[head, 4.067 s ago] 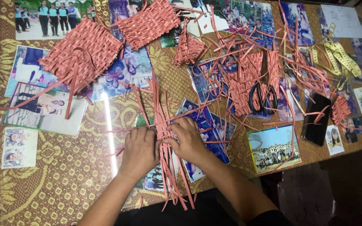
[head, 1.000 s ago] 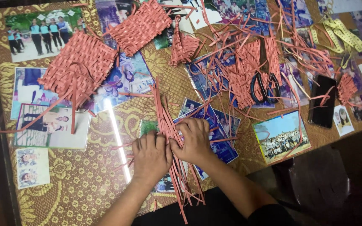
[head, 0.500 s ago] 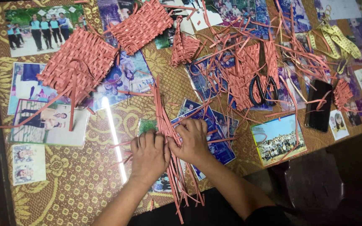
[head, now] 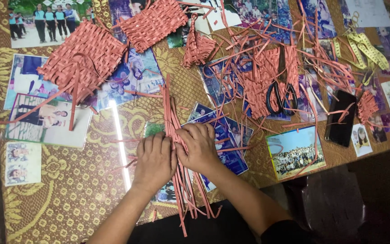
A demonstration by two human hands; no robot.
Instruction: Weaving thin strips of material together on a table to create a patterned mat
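Observation:
A bundle of long pink paper strips [head: 171, 113] lies lengthwise on the glass-topped table [head: 68, 199], running from mid-table toward me. My left hand [head: 155, 160] presses flat on its left side. My right hand [head: 198, 147] rests on its right side, fingers curled over the strips. Both hands touch each other over the bundle. The strips' near ends [head: 190, 205] fan out past the table edge.
Woven pink mats [head: 84, 58] [head: 154, 22] lie at the back left. A small woven piece [head: 198, 47], loose strips and black scissors [head: 281, 97] sit at the right. A black phone [head: 341, 118], yellow tape measure [head: 364, 49] and photos under the glass surround them.
My hands have stayed on the strip bundle, shifting only slightly along it. The view has tilted a little; the mats and scissors have not moved.

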